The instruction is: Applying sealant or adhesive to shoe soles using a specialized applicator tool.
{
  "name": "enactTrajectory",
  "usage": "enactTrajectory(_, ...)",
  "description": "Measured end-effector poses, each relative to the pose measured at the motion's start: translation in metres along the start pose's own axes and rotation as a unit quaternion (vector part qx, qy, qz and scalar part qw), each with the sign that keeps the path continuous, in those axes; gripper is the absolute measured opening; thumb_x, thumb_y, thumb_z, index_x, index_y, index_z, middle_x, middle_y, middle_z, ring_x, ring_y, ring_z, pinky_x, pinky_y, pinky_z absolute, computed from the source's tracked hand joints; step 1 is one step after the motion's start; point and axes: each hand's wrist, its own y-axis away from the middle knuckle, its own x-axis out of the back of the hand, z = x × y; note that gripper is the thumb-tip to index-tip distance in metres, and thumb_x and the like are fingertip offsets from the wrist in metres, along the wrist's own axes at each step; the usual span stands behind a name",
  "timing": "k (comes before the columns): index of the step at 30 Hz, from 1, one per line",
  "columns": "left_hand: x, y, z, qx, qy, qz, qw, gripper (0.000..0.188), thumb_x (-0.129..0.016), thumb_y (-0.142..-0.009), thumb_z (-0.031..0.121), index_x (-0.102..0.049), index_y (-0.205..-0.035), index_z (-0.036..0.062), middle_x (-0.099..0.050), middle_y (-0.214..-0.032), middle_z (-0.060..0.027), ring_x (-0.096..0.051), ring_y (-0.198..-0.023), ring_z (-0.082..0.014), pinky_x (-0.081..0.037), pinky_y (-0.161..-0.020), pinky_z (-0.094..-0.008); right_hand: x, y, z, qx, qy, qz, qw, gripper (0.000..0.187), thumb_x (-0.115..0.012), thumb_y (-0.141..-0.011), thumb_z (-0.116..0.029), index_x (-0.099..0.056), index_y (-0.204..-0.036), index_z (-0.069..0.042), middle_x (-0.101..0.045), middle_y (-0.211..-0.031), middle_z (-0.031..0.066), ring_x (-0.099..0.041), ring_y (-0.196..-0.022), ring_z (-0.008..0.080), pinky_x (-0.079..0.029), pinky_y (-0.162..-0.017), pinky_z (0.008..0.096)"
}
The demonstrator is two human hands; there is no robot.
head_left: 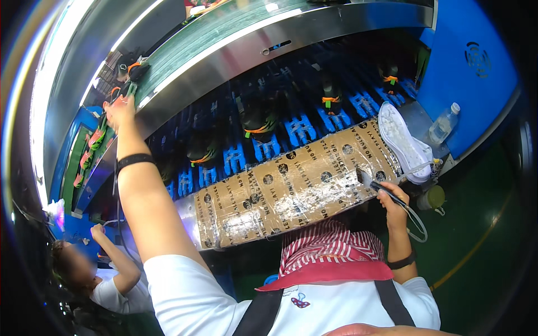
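My left arm stretches to the far left, where my left hand is closed at the conveyor's edge. Its fingers seem to grip a dark shoe with orange and green trim, partly hidden by the hand. Just beyond lies another dark shoe with an orange band. Over the bench's right end, my right hand is closed around the black handle of a brush. A thin pale tube loops from the handle's rear. The bristles are at the bench's wrapped cardboard cover, touching or just above it.
Several dark shoes stand on blue racks behind the bench. A white tray with white bits, a clear bottle and a yellow-green lidded container are on the right. A co-worker works at the lower left, beside colourful shoes.
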Motion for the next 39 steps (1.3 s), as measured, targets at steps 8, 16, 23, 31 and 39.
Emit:
enactTrajectory(8,-0.032,-0.023,-0.061,-0.102,0.115,0.059,0.986,0.048,-0.073,-0.073,0.039,-0.054,-0.102,0.0048,-0.063,-0.098,-0.0132,-0.061,-0.089,-0.0272,-0.047,-0.079,-0.0367,-0.028,0.007,-0.018,0.009,0.01,-0.028,1.0,0.02,-0.066,-0.079,-0.006,-0.065,-0.097,0.002,-0.061,-0.077,0.0005,-0.054,-0.068,0.0061,-0.043,-0.063,0.0194)
enactTrajectory(16,0.064,0.15,-0.039,-0.143,0.58,-0.183,0.78,0.023,-0.062,-0.089,0.017,-0.046,-0.1,0.0044,-0.055,-0.093,-0.0057,-0.055,-0.082,-0.011,-0.049,-0.075,-0.0271,-0.024,0.015,-0.024,0.011,-0.008,0.006,1.0,0.021,-0.066,-0.081,-0.007,-0.064,-0.101,0.001,-0.06,-0.076,-0.0013,-0.052,-0.066,0.004,-0.041,-0.059,0.0172)
enactTrajectory(23,0.095,0.384,-0.086,-0.038,0.586,-0.372,0.719,0.015,-0.057,-0.089,0.008,-0.042,-0.094,0.0077,-0.053,-0.118,-0.0163,-0.061,-0.093,-0.0207,-0.057,-0.066,-0.0262,-0.02,0.009,-0.018,0.021,-0.105,0.1,0.989,0.026,-0.06,-0.086,-0.01,-0.06,-0.109,0.002,-0.061,-0.074,0.0035,-0.052,-0.062,0.0057,-0.038,-0.053,0.0172)
enactTrajectory(31,0.088,0.486,-0.134,0.183,0.482,-0.446,0.731,0.043,-0.047,-0.092,0.013,-0.036,-0.133,0.0042,-0.048,-0.118,-0.0144,-0.055,-0.09,-0.017,-0.051,-0.069,-0.0274,-0.046,0.006,-0.029,-0.041,-0.241,-0.016,0.969,0.025,-0.062,-0.086,-0.01,-0.06,-0.107,0.002,-0.065,-0.079,0.0064,-0.056,-0.064,0.0065,-0.042,-0.056,0.016)
enactTrajectory(39,0.047,0.484,-0.082,0.552,0.536,-0.498,0.4,0.05,-0.032,-0.093,0.041,-0.044,-0.128,0.0082,-0.05,-0.118,-0.0192,-0.052,-0.103,-0.0287,-0.049,-0.08,-0.0352,-0.087,0.018,-0.036,-0.089,-0.258,-0.134,0.953,0.024,-0.061,-0.086,-0.012,-0.06,-0.107,0.0,-0.065,-0.082,0.0055,-0.057,-0.069,0.0056,-0.042,-0.059,0.0159)
